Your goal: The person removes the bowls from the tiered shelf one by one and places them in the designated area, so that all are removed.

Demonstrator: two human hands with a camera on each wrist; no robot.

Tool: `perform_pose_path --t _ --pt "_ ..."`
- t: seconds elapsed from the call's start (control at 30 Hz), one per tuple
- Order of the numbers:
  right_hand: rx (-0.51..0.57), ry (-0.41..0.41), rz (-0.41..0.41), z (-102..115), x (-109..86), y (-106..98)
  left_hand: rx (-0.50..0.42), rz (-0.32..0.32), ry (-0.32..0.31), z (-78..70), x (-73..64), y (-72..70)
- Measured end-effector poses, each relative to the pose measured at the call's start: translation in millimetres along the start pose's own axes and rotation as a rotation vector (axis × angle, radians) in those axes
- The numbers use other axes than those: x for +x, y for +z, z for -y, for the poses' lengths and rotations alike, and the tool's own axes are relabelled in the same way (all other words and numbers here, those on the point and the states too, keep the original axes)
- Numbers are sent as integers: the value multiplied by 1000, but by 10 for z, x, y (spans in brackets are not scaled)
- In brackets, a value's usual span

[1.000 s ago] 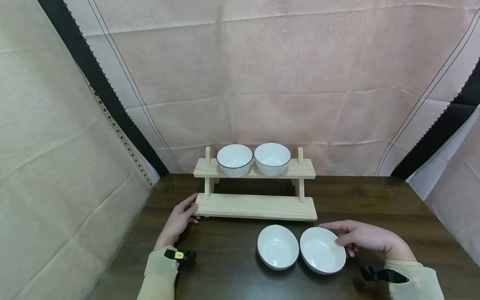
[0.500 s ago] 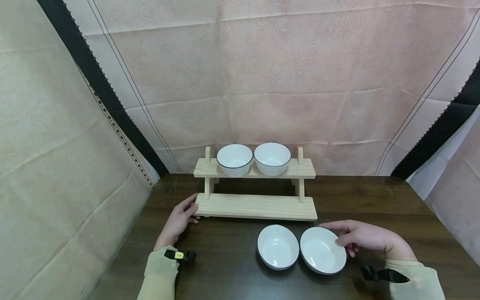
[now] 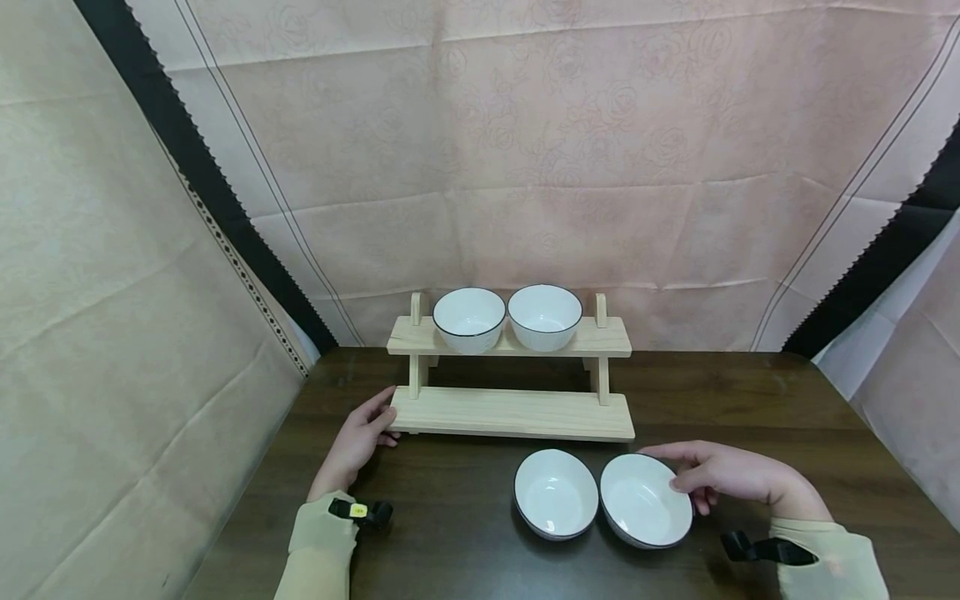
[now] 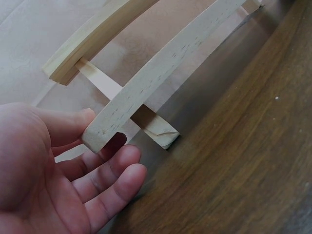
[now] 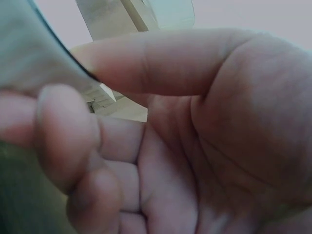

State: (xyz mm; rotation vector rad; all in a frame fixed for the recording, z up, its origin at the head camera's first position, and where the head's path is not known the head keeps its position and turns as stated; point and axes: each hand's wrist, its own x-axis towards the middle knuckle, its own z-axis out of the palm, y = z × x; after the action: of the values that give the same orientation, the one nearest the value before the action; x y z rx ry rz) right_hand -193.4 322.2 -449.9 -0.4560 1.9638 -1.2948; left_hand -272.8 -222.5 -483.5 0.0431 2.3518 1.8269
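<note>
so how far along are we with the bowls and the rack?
Roughly half. Two bowls already sit on the rack's top shelf. In hand: the right hand pinches the rim of the right-hand bowl on the table, thumb inside, while the left hand rests against the lower shelf's left end. Left: that bowl and its neighbour; the lower shelf holds nothing.

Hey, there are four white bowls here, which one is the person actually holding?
The right-hand bowl on the table: the right hand pinches its rim. Its neighbour sits untouched, and the other two stand on the wooden rack's top shelf.
</note>
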Motion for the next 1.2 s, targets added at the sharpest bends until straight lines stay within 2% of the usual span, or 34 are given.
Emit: perform_pose_path --t 0.5,0.73,0.87,1.0,1.2 --pt "-11 -10 4 -47 22 -6 -2 1 6 1 0 4" --pt "-27 5 -10 -30 23 -3 -11 -18 14 181 102 -19" --pt "-87 40 -64 -22 10 9 8 -30 22 233 126 -16" --pt "-172 67 -131 -15 -6 17 -5 -23 13 197 113 -20" --pt "-202 74 -149 -4 -9 -1 0 -5 -4 27 17 -5"
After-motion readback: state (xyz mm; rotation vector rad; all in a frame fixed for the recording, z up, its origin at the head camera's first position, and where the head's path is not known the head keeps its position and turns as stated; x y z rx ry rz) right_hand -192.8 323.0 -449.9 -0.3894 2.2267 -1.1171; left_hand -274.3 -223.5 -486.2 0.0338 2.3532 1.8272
